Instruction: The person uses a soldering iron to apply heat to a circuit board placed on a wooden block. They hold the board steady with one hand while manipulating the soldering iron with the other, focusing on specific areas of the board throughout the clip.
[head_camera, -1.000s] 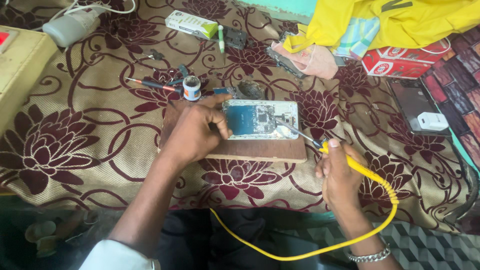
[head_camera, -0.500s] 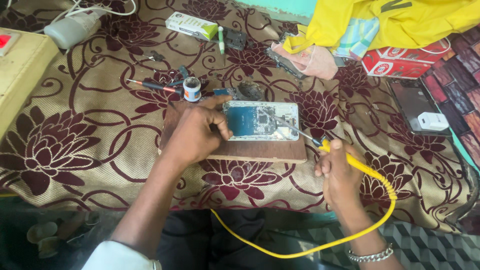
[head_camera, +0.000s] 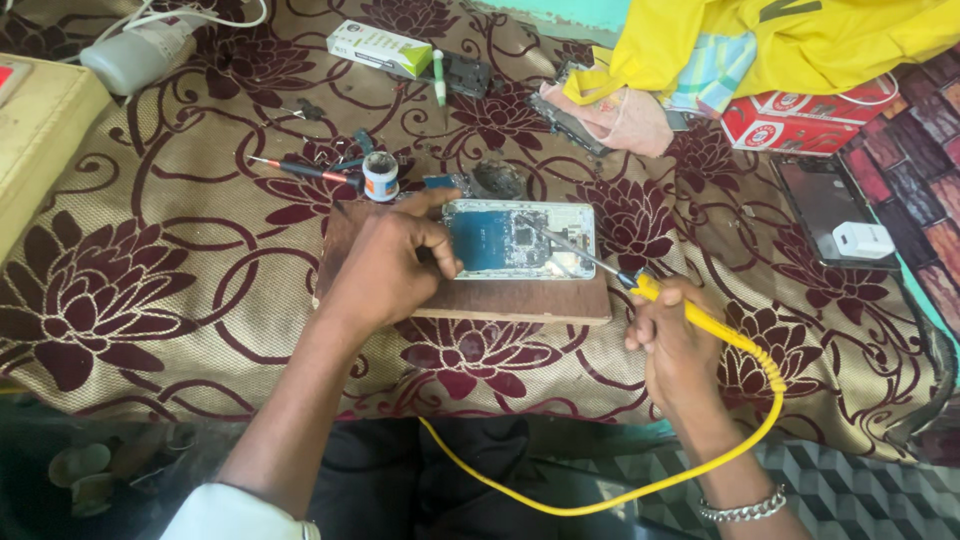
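Observation:
An opened phone (head_camera: 520, 238) with its blue circuit board showing lies on a brown wooden board (head_camera: 520, 300). My left hand (head_camera: 385, 262) rests on the board and presses on the phone's left end. My right hand (head_camera: 678, 340) grips a yellow-handled soldering iron (head_camera: 690, 312). Its thin metal tip reaches up and left onto the circuit board. A yellow cable (head_camera: 640, 490) loops from the handle down toward my lap.
A small round pot (head_camera: 380, 177) and a red-handled screwdriver (head_camera: 300, 169) lie just beyond the board. A dark phone with a white charger (head_camera: 862, 240) sits at right, next to a red box (head_camera: 800, 115), yellow cloth (head_camera: 780, 40), a white bottle (head_camera: 140, 55).
Both hands stay almost where they were. The iron's tip has shifted slightly over the circuit board.

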